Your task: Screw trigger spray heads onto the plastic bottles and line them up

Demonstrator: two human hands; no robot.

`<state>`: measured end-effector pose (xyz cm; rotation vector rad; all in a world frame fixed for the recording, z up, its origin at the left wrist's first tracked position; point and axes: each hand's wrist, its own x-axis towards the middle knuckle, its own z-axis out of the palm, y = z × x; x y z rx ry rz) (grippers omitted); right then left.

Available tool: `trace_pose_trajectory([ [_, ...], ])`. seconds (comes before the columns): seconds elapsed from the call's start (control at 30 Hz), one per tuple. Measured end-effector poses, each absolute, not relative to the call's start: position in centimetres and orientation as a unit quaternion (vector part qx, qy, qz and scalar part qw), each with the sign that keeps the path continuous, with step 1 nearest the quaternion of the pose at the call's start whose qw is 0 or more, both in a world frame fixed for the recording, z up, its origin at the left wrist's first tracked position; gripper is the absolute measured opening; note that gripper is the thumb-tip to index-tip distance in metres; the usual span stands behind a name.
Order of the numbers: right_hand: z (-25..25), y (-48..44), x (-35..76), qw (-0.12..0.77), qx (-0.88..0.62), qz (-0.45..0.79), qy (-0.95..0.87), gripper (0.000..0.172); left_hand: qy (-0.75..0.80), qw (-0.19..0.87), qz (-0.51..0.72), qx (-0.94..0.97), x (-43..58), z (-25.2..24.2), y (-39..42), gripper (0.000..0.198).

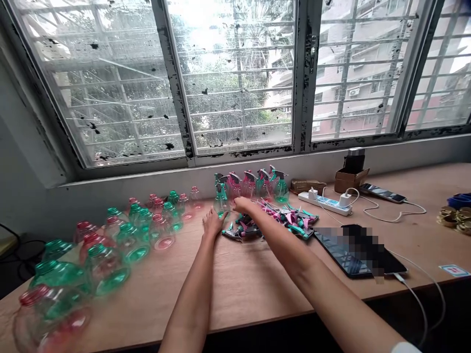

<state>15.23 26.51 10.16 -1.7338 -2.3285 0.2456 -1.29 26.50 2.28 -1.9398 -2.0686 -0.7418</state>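
Note:
A green spray bottle (222, 202) with a teal and black trigger head stands upright at the left front of a group of assembled spray bottles by the window wall. Around its base are the thumb and fingers of my left hand (213, 224). My right hand (243, 205) is to the right of that bottle, in front of a pink spray bottle (235, 189). Its fingers are curled together, and what they hold, if anything, is hidden. Below my right forearm lies a pile of loose pink, teal and black trigger heads (290, 218).
Several open bottles without heads, green (127, 242) and red (162, 233), fill the table's left side. Right of the pile are a power strip (326, 202), a tablet (342, 252) with a cable, a brown box (349, 180), a phone (383, 192) and gold-coloured rolls (456, 219).

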Motion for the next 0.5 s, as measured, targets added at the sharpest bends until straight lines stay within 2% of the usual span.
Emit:
trace_pose_trajectory([
  [0.13,8.7,27.8,14.3,0.063,-0.62,0.08,-0.778,0.031,-0.705,0.125,-0.241,-0.655,-1.2,2.4,26.3,0.034],
  [0.5,8.0,28.8,15.8,0.021,-0.631,0.076,-0.772,0.032,-0.747,0.175,-0.255,-0.589,-0.4,1.7,26.4,0.036],
])
